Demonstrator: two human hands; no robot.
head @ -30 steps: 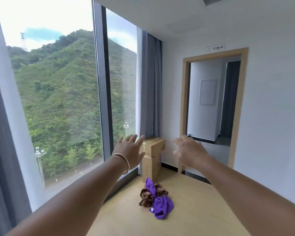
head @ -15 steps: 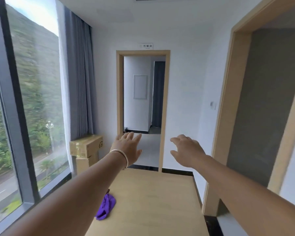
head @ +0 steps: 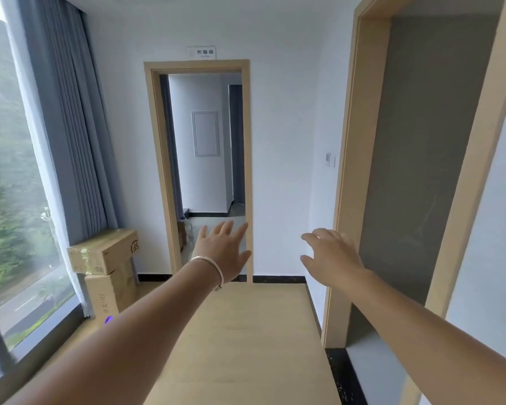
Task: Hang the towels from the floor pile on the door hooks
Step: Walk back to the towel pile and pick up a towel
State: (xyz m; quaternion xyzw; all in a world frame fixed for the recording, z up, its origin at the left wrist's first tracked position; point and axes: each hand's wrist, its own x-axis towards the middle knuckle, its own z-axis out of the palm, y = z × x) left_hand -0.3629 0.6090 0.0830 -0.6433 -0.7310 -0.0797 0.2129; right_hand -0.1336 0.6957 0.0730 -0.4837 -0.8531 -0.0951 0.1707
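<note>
Reaching ahead, left hand [head: 221, 252] and right hand [head: 332, 254] are spread and hold nothing; a purple towel [head: 109, 319] scrap peeks at 8 o'clock. Pickup hasn't begun; next, probably, stooping toward it.

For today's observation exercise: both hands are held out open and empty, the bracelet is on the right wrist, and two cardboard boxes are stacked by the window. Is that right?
Not quite. The head view shows the bracelet on the left wrist. The left hand and right hand are open and empty, and the two cardboard boxes are stacked by the window.
</note>
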